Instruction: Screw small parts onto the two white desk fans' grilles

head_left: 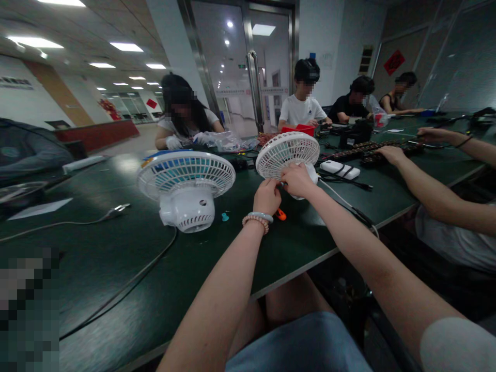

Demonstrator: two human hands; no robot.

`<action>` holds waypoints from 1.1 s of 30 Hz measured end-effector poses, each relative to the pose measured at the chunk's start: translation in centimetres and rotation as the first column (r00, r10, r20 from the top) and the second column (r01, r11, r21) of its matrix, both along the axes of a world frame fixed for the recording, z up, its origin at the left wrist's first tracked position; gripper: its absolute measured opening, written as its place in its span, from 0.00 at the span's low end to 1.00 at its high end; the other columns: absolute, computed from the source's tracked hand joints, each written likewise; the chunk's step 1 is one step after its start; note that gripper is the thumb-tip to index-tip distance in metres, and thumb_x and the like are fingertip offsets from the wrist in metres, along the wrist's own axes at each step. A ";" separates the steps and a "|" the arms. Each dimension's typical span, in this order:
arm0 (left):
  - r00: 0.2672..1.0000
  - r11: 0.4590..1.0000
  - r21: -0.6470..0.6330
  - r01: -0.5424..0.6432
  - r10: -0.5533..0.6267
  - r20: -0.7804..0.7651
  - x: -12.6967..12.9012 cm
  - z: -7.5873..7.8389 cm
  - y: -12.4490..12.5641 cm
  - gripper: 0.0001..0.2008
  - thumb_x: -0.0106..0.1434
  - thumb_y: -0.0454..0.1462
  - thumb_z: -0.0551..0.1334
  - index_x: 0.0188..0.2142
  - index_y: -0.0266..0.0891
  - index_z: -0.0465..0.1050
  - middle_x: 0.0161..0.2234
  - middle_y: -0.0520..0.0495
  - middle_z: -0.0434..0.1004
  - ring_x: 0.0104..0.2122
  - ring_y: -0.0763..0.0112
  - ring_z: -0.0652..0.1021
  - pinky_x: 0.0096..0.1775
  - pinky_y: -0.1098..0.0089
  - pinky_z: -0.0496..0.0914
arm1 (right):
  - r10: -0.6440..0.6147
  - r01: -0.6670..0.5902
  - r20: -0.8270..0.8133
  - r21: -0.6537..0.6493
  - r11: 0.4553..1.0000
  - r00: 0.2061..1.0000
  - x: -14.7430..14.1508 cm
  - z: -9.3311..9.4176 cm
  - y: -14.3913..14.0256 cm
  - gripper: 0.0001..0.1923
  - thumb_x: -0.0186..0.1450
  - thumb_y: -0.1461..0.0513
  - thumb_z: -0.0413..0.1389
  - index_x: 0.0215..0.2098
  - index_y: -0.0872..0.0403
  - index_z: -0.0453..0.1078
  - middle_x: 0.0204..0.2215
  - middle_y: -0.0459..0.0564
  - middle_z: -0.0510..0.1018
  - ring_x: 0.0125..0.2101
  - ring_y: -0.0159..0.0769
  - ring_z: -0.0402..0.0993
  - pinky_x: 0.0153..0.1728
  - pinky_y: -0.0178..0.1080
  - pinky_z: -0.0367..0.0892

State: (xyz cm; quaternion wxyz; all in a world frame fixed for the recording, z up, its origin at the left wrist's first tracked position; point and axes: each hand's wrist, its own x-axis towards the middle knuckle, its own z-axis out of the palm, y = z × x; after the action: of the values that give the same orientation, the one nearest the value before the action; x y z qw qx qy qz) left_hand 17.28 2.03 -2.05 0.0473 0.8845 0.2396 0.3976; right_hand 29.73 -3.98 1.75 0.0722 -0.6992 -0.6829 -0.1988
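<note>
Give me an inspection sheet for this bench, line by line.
Surface: dark green table, shared.
Job's things: white fan, tilted, held in both hands.
Clutter: second fan lying face up; orange piece; teal piece; power bank.
Grippers: left hand and right hand grip the fan's lower edge.
Cables: grey cord from the second fan; plug.
Surroundings: co-workers seated around; glass door behind.
</note>
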 end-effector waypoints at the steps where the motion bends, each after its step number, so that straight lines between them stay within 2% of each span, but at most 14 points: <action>1: 1.000 1.000 -0.004 0.004 -0.004 -0.005 0.0 0.0 0.0 0.13 0.54 0.25 0.51 0.34 0.36 0.69 0.36 0.44 0.71 0.38 0.68 0.72 0.44 0.68 0.68 | 0.003 -0.003 0.002 0.002 1.000 1.000 0.0 0.0 0.0 0.13 0.60 0.63 0.48 0.36 0.54 0.74 0.43 0.55 0.73 0.46 0.47 0.59 0.42 0.48 0.51; 10: 0.997 0.996 -0.046 0.075 -0.074 0.005 -0.3 -0.2 0.3 0.16 0.53 0.24 0.49 0.37 0.36 0.70 0.39 0.44 0.71 0.40 0.69 0.72 0.46 0.68 0.67 | 0.010 -0.010 0.004 -0.010 1.000 1.000 -0.1 0.2 -0.1 0.13 0.60 0.62 0.48 0.36 0.54 0.74 0.44 0.56 0.72 0.46 0.48 0.58 0.42 0.48 0.50; 14: 0.997 0.996 -0.061 0.067 -0.070 -0.045 -0.5 0.0 0.3 0.17 0.53 0.24 0.49 0.38 0.37 0.69 0.41 0.44 0.71 0.41 0.70 0.72 0.46 0.69 0.66 | 0.011 -0.011 0.001 0.000 1.000 1.000 -0.1 0.1 -0.1 0.13 0.60 0.62 0.48 0.36 0.55 0.74 0.44 0.56 0.72 0.46 0.48 0.59 0.41 0.48 0.50; 17: 0.988 0.990 -0.107 -0.091 0.077 -0.133 -0.9 0.6 -0.1 0.15 0.56 0.28 0.50 0.43 0.36 0.66 0.41 0.41 0.72 0.40 0.67 0.74 0.42 0.68 0.68 | 0.007 -0.007 0.000 0.005 1.000 1.000 0.0 0.0 0.0 0.12 0.60 0.61 0.49 0.36 0.55 0.74 0.43 0.55 0.73 0.46 0.47 0.59 0.41 0.47 0.50; 20: 0.920 0.941 -0.158 -0.299 0.241 -0.309 -1.5 1.5 -0.8 0.18 0.61 0.41 0.50 0.48 0.36 0.60 0.38 0.38 0.73 0.37 0.60 0.75 0.38 0.63 0.68 | 0.012 -0.012 -0.002 0.012 1.000 1.000 0.0 -0.2 0.1 0.12 0.60 0.61 0.49 0.35 0.55 0.74 0.43 0.54 0.73 0.45 0.47 0.59 0.41 0.47 0.50; 23: 0.828 0.903 -0.171 -0.394 0.268 -0.492 -2.1 2.1 -1.8 0.28 0.58 0.55 0.47 0.46 0.36 0.61 0.37 0.37 0.74 0.38 0.54 0.76 0.37 0.60 0.68 | 0.013 -0.013 0.002 0.012 1.000 1.000 0.0 -0.2 0.2 0.12 0.60 0.61 0.49 0.35 0.55 0.74 0.43 0.54 0.73 0.45 0.47 0.59 0.41 0.47 0.50; 25: 0.784 0.890 -0.183 -0.419 0.253 -0.567 -2.2 2.2 -2.5 0.32 0.54 0.59 0.49 0.45 0.36 0.62 0.38 0.36 0.74 0.40 0.51 0.75 0.38 0.59 0.68 | 0.009 -0.009 0.006 0.005 1.000 1.000 0.0 -0.2 0.1 0.13 0.60 0.61 0.49 0.35 0.54 0.74 0.43 0.54 0.73 0.46 0.47 0.58 0.41 0.47 0.50; 27: 0.755 0.881 -0.205 -0.427 0.223 -0.617 -2.1 2.1 -3.0 0.32 0.49 0.57 0.55 0.45 0.35 0.62 0.40 0.35 0.73 0.40 0.51 0.75 0.37 0.60 0.69 | 0.005 -0.005 0.010 -0.005 1.000 1.000 0.0 -0.2 0.0 0.13 0.60 0.60 0.49 0.36 0.54 0.74 0.44 0.54 0.73 0.46 0.47 0.58 0.41 0.47 0.50; 30: 0.731 0.858 -0.247 -0.450 0.196 -0.653 -2.1 2.2 -3.5 0.29 0.46 0.48 0.62 0.46 0.34 0.61 0.40 0.36 0.73 0.39 0.53 0.76 0.34 0.63 0.70 | 0.002 -0.002 0.017 -0.002 1.000 1.000 -0.1 -0.2 -0.1 0.13 0.60 0.60 0.49 0.36 0.54 0.74 0.44 0.54 0.73 0.46 0.47 0.59 0.41 0.47 0.50; 33: 0.698 0.825 -0.194 -0.531 0.296 -0.652 -3.4 2.7 -3.2 0.26 0.47 0.39 0.61 0.46 0.33 0.62 0.40 0.34 0.74 0.40 0.52 0.76 0.35 0.62 0.70 | 0.002 -0.002 0.019 0.006 1.000 1.000 -0.1 -0.2 -0.1 0.13 0.61 0.60 0.49 0.35 0.54 0.74 0.43 0.54 0.73 0.45 0.46 0.59 0.41 0.47 0.51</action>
State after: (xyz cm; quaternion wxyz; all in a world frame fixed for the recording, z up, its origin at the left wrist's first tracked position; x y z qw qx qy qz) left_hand 13.86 -1.18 0.63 0.0417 0.8590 0.5082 0.0473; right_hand 29.64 -4.05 1.52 0.0680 -0.6964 -0.6836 -0.2077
